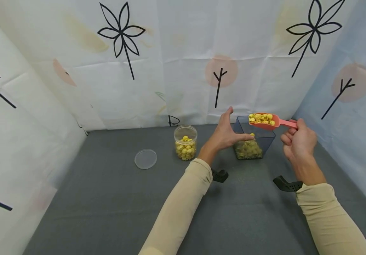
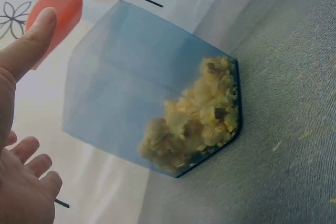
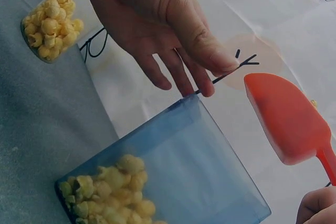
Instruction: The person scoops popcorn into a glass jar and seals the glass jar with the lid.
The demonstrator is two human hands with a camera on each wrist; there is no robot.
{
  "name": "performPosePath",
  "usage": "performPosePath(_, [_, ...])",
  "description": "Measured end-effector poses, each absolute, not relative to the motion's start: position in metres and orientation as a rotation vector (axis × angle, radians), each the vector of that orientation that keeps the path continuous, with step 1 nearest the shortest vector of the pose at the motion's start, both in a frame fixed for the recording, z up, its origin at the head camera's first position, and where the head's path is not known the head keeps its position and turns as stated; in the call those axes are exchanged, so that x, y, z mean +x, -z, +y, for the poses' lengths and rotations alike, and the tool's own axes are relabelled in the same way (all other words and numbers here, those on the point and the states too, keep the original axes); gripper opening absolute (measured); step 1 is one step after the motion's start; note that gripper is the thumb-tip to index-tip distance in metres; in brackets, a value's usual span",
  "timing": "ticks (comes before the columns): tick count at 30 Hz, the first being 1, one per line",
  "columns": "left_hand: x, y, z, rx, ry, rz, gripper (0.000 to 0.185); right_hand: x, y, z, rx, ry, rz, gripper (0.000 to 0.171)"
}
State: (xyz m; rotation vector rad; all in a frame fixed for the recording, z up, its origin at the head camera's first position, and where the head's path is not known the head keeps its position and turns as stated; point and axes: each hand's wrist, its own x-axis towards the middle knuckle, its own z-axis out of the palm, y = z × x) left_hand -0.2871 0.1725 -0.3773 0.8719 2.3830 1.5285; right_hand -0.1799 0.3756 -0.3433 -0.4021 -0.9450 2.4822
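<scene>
My right hand [image 1: 301, 141] grips the handle of a coral-red scoop [image 1: 278, 121], which holds yellow popcorn [image 1: 261, 117] above a clear bluish square container [image 1: 268, 141]. More popcorn [image 2: 194, 116] lies in the container's lower part. My left hand [image 1: 225, 134] is at the container's left side, thumb and fingers spread with nothing between them. In the right wrist view its fingertips are right by the container's upper corner, and its thumb points toward the scoop [image 3: 289, 121].
Left of the container stands a clear round jar [image 1: 185, 141], partly filled with popcorn and uncovered. A clear round lid [image 1: 146, 159] lies flat on the grey tabletop [image 1: 122, 205] farther left. Printed white cloth [image 1: 183, 88] hangs behind and at both sides.
</scene>
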Motion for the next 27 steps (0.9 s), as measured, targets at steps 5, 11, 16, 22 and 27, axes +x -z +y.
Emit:
performPosePath(5, [-0.285, 0.373, 0.160, 0.873, -1.589, 2.404, 0.117, -0.182, 0.342, 0.371, -0.365, -2.498, -0.917, 0.025])
performPosePath(11, [-0.280, 0.364, 0.143, 0.822, -1.667, 2.431, 0.115, -0.184, 0.340, 0.364, -0.314, -2.499, -0.933, 0.024])
performPosePath(16, [-0.278, 0.355, 0.127, 0.790, -1.710, 2.468, 0.115, -0.185, 0.338, 0.356, -0.274, -2.499, -0.974, 0.022])
performPosePath(22, [-0.277, 0.349, 0.105, 0.772, -1.750, 2.489, 0.115, -0.188, 0.336, 0.346, -0.298, -2.491, -1.024, 0.022])
performPosePath(27, [-0.278, 0.349, 0.085, 0.776, -1.797, 2.483, 0.114, -0.191, 0.336, 0.337, -0.292, -2.480, -1.066, 0.021])
